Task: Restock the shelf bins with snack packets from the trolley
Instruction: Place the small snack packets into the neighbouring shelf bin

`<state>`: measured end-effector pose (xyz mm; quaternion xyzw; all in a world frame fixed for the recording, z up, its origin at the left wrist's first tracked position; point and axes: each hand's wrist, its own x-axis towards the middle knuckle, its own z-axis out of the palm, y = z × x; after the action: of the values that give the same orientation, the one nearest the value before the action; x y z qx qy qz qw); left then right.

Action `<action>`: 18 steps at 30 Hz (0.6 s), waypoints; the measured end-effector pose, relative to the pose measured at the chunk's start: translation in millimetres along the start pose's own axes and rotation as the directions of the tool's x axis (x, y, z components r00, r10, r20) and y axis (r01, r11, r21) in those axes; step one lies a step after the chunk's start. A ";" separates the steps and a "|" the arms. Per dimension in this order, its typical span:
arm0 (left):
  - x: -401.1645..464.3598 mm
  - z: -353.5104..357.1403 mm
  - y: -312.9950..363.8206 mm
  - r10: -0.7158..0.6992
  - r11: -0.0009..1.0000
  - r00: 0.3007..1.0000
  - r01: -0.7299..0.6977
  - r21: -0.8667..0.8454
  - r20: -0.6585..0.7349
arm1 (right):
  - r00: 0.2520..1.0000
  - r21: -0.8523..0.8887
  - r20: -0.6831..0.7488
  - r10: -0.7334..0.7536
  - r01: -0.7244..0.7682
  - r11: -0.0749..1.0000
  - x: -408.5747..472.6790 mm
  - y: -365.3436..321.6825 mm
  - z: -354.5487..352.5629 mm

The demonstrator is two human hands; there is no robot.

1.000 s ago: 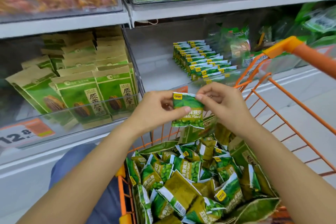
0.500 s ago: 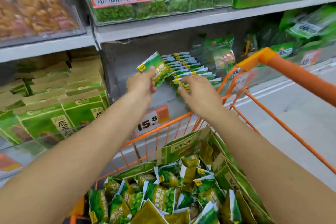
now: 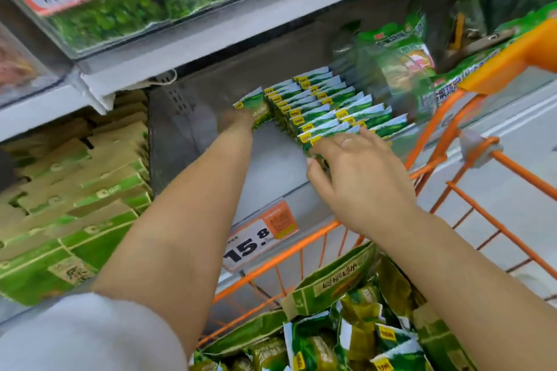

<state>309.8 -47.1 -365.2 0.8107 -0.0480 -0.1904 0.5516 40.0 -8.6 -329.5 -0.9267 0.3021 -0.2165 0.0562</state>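
a green packet [image 3: 253,110] is held by the left hand [image 3: 238,122] deep in the clear bin [image 3: 271,166], pressed against the left end of the packet rows [image 3: 325,108]; the hand is blurred, so how far its fingers are curled cannot be told. the right hand [image 3: 358,178] is laid with straight fingers on the front of the rows, nothing being gripped. the bin is set on a grey shelf [image 3: 196,48], with a price tag [image 3: 259,238] on its front. paper bags [image 3: 75,205] are stacked in the bin to the left. more packets are heaped in the orange trolley [image 3: 482,199] below.
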 end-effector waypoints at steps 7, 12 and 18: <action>-18.3 -8.4 -4.5 -0.011 0.992 1.000 0.008 -0.130 -0.026 | 1.000 -0.014 0.011 0.013 -0.012 1.000 -0.2 -0.4 -2.0; -99.0 -32.9 28.7 -0.066 0.883 0.998 0.054 -0.466 -0.010 | 0.985 0.441 0.160 0.057 -0.123 0.889 1.7 -5.0 -28.6; -224.8 -86.3 6.8 0.400 0.909 0.834 -0.309 -0.279 0.379 | 0.968 0.816 0.239 0.080 -0.245 0.523 -14.3 -17.7 -77.6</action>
<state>134.5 90.5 -274.0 0.6638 -0.2982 -0.2615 0.6341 5.4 16.2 -260.7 -0.7682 0.2406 -0.2480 0.5390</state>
